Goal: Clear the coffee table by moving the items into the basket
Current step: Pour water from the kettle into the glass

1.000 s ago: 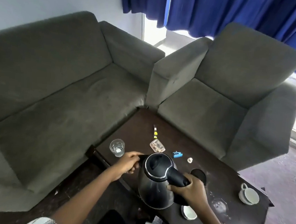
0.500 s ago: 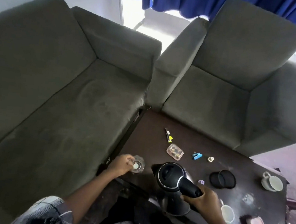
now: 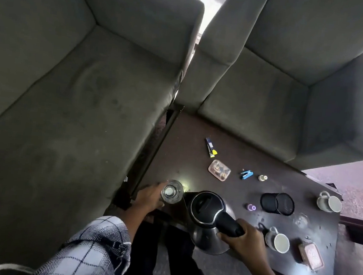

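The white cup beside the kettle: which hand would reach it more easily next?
Right, probably. The right hand, gripping the kettle handle, sits next to that cup; the left hand holds the glass beyond the kettle. Both are full, though.

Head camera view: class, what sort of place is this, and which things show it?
Probably a living room or lounge: a grey sofa and a matching armchair stand round one corner of a low dark coffee table with cups on it.
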The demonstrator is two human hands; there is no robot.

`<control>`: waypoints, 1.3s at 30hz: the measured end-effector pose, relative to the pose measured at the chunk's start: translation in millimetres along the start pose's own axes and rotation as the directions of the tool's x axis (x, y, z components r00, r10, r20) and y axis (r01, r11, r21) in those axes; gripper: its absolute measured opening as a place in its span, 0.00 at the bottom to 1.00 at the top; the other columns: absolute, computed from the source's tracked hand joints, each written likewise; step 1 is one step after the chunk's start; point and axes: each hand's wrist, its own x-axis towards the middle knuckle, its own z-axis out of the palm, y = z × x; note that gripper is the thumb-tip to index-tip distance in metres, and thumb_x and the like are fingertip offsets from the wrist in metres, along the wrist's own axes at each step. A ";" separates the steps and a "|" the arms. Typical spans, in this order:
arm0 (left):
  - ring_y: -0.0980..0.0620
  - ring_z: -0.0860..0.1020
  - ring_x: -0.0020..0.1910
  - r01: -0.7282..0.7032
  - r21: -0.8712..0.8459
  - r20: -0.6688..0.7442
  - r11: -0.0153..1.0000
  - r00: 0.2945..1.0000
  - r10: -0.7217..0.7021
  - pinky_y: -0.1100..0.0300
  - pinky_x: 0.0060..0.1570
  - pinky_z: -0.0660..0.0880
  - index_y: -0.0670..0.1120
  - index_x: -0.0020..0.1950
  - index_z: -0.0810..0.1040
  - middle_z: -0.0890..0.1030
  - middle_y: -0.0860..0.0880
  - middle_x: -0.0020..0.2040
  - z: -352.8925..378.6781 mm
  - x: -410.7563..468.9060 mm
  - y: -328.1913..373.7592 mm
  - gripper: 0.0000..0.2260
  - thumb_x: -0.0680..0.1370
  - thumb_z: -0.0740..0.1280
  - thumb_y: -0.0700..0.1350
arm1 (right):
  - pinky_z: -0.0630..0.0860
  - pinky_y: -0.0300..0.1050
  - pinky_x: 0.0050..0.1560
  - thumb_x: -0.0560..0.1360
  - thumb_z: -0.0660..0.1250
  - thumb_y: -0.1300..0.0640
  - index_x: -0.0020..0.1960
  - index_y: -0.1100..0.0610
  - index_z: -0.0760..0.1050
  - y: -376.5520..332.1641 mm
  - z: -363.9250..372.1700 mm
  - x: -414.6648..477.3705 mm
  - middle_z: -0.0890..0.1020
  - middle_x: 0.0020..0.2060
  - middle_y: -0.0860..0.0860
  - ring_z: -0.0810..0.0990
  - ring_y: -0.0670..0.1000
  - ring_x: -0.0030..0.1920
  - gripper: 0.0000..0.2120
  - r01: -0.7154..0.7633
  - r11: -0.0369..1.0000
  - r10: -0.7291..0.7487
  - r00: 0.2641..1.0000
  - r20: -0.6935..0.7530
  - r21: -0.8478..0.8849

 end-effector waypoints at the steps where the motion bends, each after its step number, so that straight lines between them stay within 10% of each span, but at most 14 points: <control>1: 0.47 0.73 0.66 -0.008 0.006 -0.015 1.000 1.000 0.008 0.55 0.60 0.71 0.60 0.74 0.55 0.70 0.50 0.70 3.0 0.7 -1.3 0.37 0.72 0.72 0.48 | 0.65 0.40 0.28 0.57 0.79 0.53 0.29 0.50 0.68 -1.1 2.8 0.8 0.71 0.22 0.46 0.70 0.47 0.26 0.18 -0.003 1.000 0.003 1.000 -0.002 -0.005; 39: 0.46 0.78 0.58 0.008 0.150 -0.137 0.989 0.990 0.013 0.55 0.53 0.74 0.55 0.75 0.54 0.75 0.47 0.64 12.2 15.5 2.4 0.35 0.74 0.69 0.51 | 0.64 0.39 0.26 0.61 0.75 0.44 0.37 0.56 0.75 -19.7 15.0 11.3 0.81 0.31 0.52 0.79 0.55 0.34 0.17 -0.019 0.951 0.041 0.997 0.064 -0.309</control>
